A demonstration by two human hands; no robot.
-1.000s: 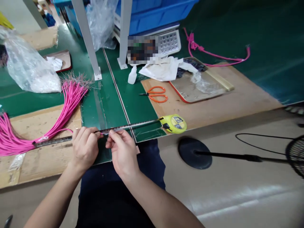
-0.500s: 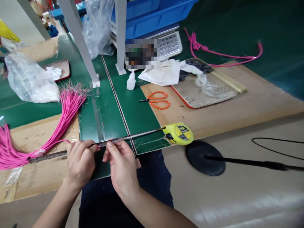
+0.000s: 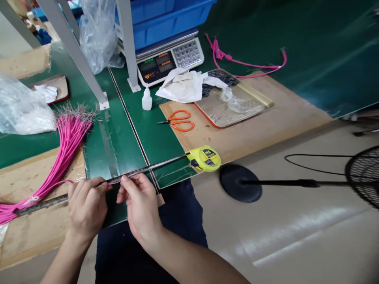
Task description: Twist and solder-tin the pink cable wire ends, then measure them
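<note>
My left hand (image 3: 85, 205) is closed in a pinch on the end of a single pink wire (image 3: 63, 182) that loops out from the pink wire bundle (image 3: 59, 157). My right hand (image 3: 139, 203) pinches the same spot from the right, fingertips against the tape. Both hands hold the wire end over the steel blade of a yellow tape measure (image 3: 205, 158), whose blade (image 3: 148, 169) lies stretched leftwards along the table's front edge. The wire tip between my fingers is mostly hidden.
Orange scissors (image 3: 179, 120), a small white bottle (image 3: 146, 98), a red-rimmed tray (image 3: 233, 104), white cloth and a weighing scale (image 3: 170, 59) lie behind. Plastic bags sit at left. A floor fan's base (image 3: 240, 183) and grille (image 3: 365, 173) stand to the right of the table.
The view has shifted so that everything sits further left. My hands keep the same pinch on the wire end at the tape blade.
</note>
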